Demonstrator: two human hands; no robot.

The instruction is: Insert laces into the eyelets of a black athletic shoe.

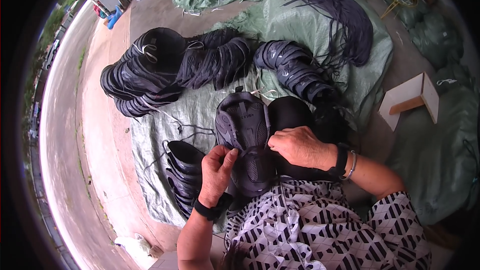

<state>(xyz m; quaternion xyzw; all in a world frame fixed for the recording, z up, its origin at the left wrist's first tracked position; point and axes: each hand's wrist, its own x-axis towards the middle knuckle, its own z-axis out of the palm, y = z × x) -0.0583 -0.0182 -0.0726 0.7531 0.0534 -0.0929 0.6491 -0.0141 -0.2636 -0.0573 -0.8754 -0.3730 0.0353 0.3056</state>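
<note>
- A crinkled green woven-plastic sheet (152,170) is covering the floor (112,145).
- A large cluster of nested black shoe uppers (135,75) is lying at the sheet's far left corner.
- A heap of long, thin, dark fabric strips (350,22) is draping over a green plastic-covered mound (285,12) beyond the sheet's far right part.
- A short stack of curved black uppers (185,180) is lying by its near left edge.
- A dark mesh-and-fabric shoe upper (243,120) is resting over the lap, at the sheet's near edge.
- The hands are gripping it: the left (216,172) is pinching its left edge, thumb against fingertips; the right (302,146) is curling closed, pinching its right edge.
</note>
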